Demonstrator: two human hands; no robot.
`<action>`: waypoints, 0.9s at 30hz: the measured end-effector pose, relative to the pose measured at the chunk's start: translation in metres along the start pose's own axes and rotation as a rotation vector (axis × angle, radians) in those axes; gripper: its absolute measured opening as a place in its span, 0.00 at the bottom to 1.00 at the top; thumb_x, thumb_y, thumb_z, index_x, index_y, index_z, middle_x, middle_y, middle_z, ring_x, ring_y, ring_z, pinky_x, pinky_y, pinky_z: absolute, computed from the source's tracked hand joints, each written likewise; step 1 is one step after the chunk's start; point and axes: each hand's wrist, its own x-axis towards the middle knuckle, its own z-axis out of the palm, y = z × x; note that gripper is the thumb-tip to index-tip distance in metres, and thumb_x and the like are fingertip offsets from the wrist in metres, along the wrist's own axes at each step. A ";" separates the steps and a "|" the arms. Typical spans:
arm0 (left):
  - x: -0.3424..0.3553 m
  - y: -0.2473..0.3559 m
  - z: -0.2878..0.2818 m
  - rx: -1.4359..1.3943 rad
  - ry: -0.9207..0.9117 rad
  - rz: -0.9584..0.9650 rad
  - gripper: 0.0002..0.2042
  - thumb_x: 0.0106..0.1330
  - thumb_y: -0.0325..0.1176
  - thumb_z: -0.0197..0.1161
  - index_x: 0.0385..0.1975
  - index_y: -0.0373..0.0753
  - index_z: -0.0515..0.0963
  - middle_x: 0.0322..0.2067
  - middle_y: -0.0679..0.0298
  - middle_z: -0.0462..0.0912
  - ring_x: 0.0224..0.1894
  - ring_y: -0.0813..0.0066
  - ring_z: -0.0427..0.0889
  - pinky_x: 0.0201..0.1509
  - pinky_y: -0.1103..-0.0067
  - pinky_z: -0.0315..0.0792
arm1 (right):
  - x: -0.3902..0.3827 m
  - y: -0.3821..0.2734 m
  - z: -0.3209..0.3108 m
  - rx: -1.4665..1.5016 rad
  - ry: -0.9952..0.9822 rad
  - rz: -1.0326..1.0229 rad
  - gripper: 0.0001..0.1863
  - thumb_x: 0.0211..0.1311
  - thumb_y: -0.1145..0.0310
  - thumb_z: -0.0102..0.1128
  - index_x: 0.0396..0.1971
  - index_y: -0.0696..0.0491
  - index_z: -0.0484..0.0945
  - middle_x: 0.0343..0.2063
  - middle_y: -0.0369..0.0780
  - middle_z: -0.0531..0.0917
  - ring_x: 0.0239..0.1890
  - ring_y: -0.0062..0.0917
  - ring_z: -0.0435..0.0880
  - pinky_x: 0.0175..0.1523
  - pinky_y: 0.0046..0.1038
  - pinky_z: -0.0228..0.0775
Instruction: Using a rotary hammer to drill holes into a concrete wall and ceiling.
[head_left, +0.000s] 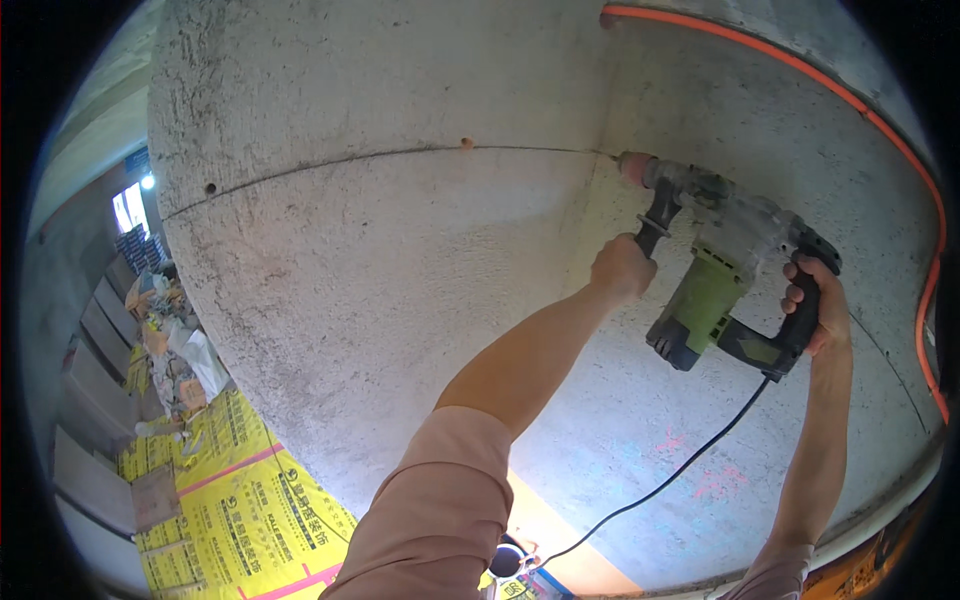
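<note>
A green and black rotary hammer drill (pixel 715 285) is raised against the grey concrete wall (pixel 400 260), close to the inner corner. My left hand (pixel 622 268) is closed round its black side handle (pixel 657 218). Round the rear grip (pixel 800 325) my right hand (pixel 828 300) is wrapped; where its index finger rests on the trigger I cannot make out. The reddish chuck (pixel 635 168) points left at the corner, level with a dark line (pixel 380 154) across the wall. Along that line are a dark hole (pixel 210 188) and an orange-brown spot (pixel 467 143).
A black power cable (pixel 680 470) hangs from the drill's grip. An orange conduit (pixel 880 120) curves along the right. Yellow printed sheeting (pixel 250 510) covers the floor at lower left, with bags and rubble (pixel 185 350) beyond. A dark-topped round container (pixel 507 560) stands below.
</note>
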 end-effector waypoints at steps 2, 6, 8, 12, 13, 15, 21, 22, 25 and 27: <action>0.004 -0.001 0.003 -0.016 -0.006 -0.009 0.18 0.58 0.35 0.65 0.44 0.29 0.81 0.40 0.40 0.86 0.48 0.46 0.86 0.51 0.60 0.80 | 0.003 -0.001 0.000 -0.013 0.006 0.004 0.08 0.66 0.70 0.61 0.41 0.54 0.74 0.28 0.36 0.79 0.17 0.16 0.74 0.20 0.20 0.73; 0.006 -0.005 0.009 0.005 0.037 -0.009 0.18 0.57 0.34 0.65 0.43 0.26 0.81 0.37 0.40 0.86 0.45 0.46 0.88 0.48 0.62 0.80 | 0.011 0.006 -0.008 -0.036 -0.016 -0.010 0.08 0.66 0.69 0.61 0.41 0.53 0.74 0.28 0.35 0.78 0.17 0.15 0.74 0.20 0.20 0.72; 0.006 -0.007 0.012 -0.065 0.026 0.003 0.17 0.58 0.33 0.65 0.42 0.26 0.81 0.38 0.41 0.86 0.45 0.47 0.88 0.48 0.63 0.81 | 0.016 0.008 -0.012 -0.068 0.023 -0.029 0.09 0.66 0.68 0.61 0.42 0.52 0.74 0.28 0.34 0.77 0.19 0.15 0.74 0.21 0.20 0.72; 0.007 -0.008 0.017 -0.142 0.002 -0.030 0.16 0.59 0.33 0.64 0.42 0.27 0.80 0.40 0.41 0.86 0.46 0.49 0.88 0.48 0.64 0.81 | 0.017 0.010 -0.018 -0.100 -0.071 -0.065 0.07 0.67 0.67 0.60 0.41 0.52 0.74 0.29 0.33 0.78 0.19 0.13 0.74 0.22 0.17 0.74; 0.008 -0.009 0.017 -0.128 -0.009 -0.025 0.16 0.59 0.33 0.64 0.42 0.27 0.80 0.39 0.41 0.86 0.45 0.49 0.88 0.48 0.64 0.81 | 0.017 0.009 -0.018 -0.097 -0.066 -0.065 0.08 0.67 0.68 0.60 0.42 0.52 0.74 0.29 0.33 0.78 0.19 0.13 0.74 0.22 0.18 0.73; 0.009 -0.009 0.018 -0.112 0.024 -0.006 0.16 0.59 0.33 0.64 0.42 0.28 0.80 0.39 0.42 0.86 0.45 0.49 0.88 0.49 0.64 0.80 | 0.015 0.009 -0.018 -0.088 -0.084 -0.102 0.10 0.65 0.69 0.61 0.44 0.53 0.74 0.29 0.34 0.78 0.20 0.14 0.74 0.22 0.19 0.72; 0.011 -0.011 0.019 -0.133 0.008 -0.009 0.17 0.60 0.34 0.65 0.43 0.27 0.80 0.40 0.41 0.86 0.46 0.46 0.87 0.50 0.62 0.80 | 0.018 0.010 -0.018 -0.099 -0.059 -0.084 0.11 0.66 0.68 0.61 0.45 0.53 0.74 0.30 0.35 0.79 0.19 0.14 0.75 0.22 0.19 0.73; 0.011 -0.011 0.019 -0.129 -0.001 0.002 0.17 0.60 0.34 0.66 0.43 0.27 0.80 0.40 0.41 0.86 0.46 0.46 0.87 0.50 0.62 0.80 | 0.019 0.011 -0.019 -0.101 -0.058 -0.085 0.11 0.66 0.68 0.61 0.45 0.53 0.74 0.30 0.35 0.79 0.19 0.14 0.75 0.22 0.19 0.73; 0.011 -0.015 0.022 -0.111 -0.001 0.015 0.17 0.59 0.34 0.66 0.43 0.27 0.80 0.40 0.41 0.86 0.46 0.47 0.87 0.50 0.62 0.80 | 0.019 0.017 -0.022 -0.110 -0.057 -0.083 0.11 0.66 0.67 0.62 0.45 0.54 0.74 0.30 0.35 0.78 0.19 0.14 0.75 0.22 0.19 0.73; 0.015 -0.015 0.022 -0.094 0.005 0.027 0.17 0.59 0.33 0.66 0.43 0.27 0.80 0.40 0.41 0.86 0.46 0.47 0.87 0.50 0.62 0.80 | 0.021 0.019 -0.022 -0.118 -0.058 -0.086 0.12 0.66 0.67 0.62 0.44 0.54 0.74 0.30 0.35 0.78 0.20 0.14 0.75 0.22 0.19 0.73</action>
